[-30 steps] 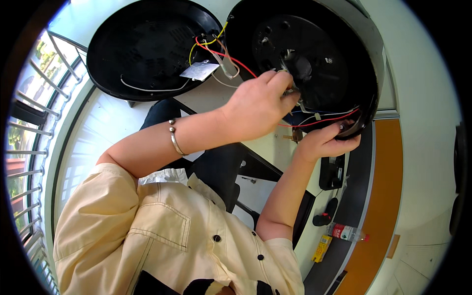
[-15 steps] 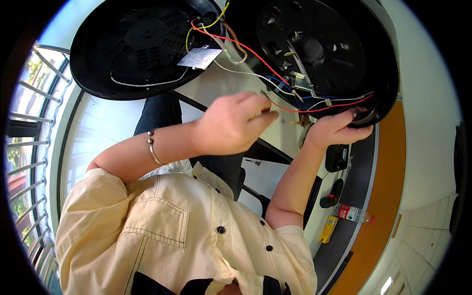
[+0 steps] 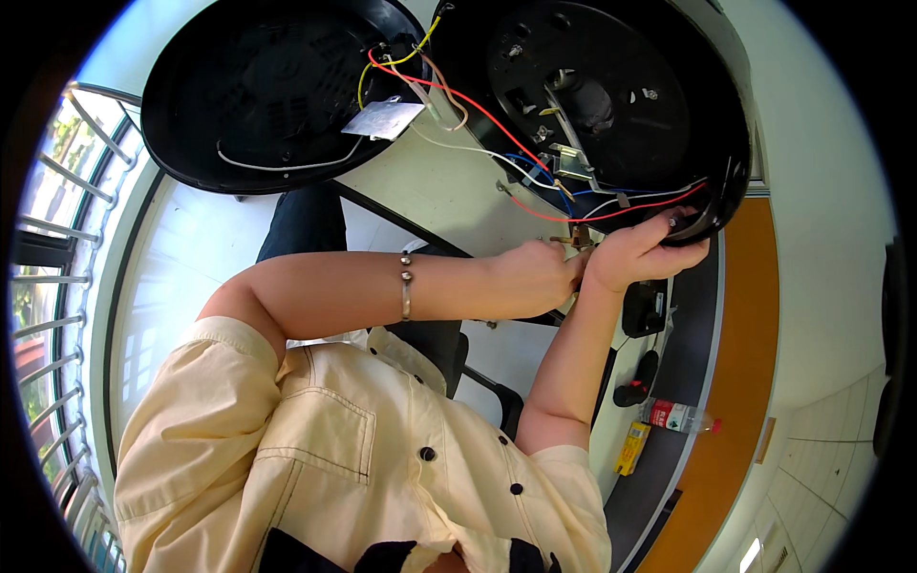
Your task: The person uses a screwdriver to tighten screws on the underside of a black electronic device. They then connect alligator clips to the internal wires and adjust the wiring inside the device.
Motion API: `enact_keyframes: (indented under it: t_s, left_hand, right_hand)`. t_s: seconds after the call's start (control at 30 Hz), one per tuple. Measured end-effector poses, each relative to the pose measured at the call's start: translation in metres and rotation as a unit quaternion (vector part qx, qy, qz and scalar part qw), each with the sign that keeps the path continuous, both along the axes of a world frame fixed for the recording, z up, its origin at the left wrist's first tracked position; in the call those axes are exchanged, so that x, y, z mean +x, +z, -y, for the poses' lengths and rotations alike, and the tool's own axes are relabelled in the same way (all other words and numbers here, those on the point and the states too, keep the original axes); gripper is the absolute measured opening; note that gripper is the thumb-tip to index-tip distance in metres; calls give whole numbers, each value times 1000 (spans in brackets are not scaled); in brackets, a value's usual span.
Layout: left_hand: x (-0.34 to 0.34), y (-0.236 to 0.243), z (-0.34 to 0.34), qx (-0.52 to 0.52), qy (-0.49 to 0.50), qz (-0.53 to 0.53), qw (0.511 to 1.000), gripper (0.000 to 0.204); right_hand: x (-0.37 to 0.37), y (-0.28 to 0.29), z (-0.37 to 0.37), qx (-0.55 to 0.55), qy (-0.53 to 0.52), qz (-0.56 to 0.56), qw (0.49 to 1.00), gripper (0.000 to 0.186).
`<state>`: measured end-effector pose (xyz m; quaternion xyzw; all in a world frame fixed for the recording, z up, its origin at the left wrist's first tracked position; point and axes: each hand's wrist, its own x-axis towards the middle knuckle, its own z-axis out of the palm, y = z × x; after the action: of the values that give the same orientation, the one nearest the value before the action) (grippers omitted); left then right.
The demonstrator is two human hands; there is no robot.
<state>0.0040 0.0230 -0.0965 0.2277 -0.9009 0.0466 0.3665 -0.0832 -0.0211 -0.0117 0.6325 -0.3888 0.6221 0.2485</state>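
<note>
My right hand (image 3: 638, 250) grips the rim of a large round black housing (image 3: 669, 124). Inside it are metal brackets (image 3: 573, 159) and red, white and blue wires. My left hand (image 3: 537, 282) is low beside my right wrist, fingers curled at small brass-coloured parts (image 3: 573, 238) on the worktop (image 3: 449, 220); its fingertips are partly hidden, so what they hold cannot be made out. A second black round shell (image 3: 258, 86) lies at upper left, joined by red, yellow and other wires, with a silvery plate (image 3: 382, 119) at its edge.
On the right are a black device (image 3: 642, 308), a black-and-red object (image 3: 636, 380), a plastic bottle (image 3: 678, 416) with red cap and a yellow box (image 3: 631, 449). A barred window (image 3: 72, 286) is at the left. My legs show under the worktop's edge.
My left hand has left the inside of the housing, moved down, then rightward to beside my right wrist. My right hand keeps its grip on the rim.
</note>
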Motion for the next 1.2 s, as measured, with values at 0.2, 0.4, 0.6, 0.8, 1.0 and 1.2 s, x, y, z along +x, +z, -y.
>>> enact_keyframes:
  t_s: [0.2, 0.4, 0.6, 0.8, 1.0, 1.2]
  left_hand:
    - [-36, -14, 23, 18, -2, 48, 999, 9]
    - [-47, 8, 13, 110, 59, 156, 980, 14]
    - [-57, 22, 14, 119, 82, 263, 954, 21]
    - [-65, 22, 18, 229, 89, 203, 948, 23]
    - [-63, -2, 22, 147, 41, 4, 988, 25]
    - [-27, -2, 12, 11, -4, -47, 999, 19]
  right_hand:
    - [2, -2, 4, -12, 44, 3, 999, 25]
    - [-2, 0, 1, -16, 14, -7, 1000, 26]
    - [-1, -3, 2, -15, 7, 11, 1000, 26]
    - [2, 0, 0, -10, 5, 16, 1000, 27]
    - [6, 0, -2, 7, 23, 31, 999, 28]
    - [5, -3, -2, 13, 38, 51, 998, 29]
